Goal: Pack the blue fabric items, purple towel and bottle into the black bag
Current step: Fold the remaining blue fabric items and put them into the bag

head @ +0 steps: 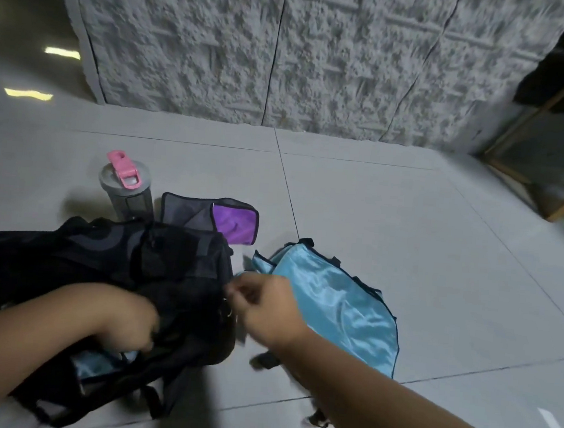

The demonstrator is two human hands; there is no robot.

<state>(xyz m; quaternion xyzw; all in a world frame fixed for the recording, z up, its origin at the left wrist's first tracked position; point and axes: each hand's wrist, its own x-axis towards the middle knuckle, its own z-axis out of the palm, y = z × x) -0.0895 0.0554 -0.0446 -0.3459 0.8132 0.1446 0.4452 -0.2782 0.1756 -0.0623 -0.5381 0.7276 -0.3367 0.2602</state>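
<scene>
Both forearms come into view from the bottom edge, bare, and reach forward and down. The left hand [130, 320] is on the left side, its back turned up toward the camera, and the fingers bend downward so that their tips are hidden. The right forearm crosses from the lower right corner toward the middle. The right hand [263, 307] is a little higher and further forward than the left one, its fingers curled toward the left with thumb and fingertips drawn close together; it is blurred, so the pinch is not sure
</scene>
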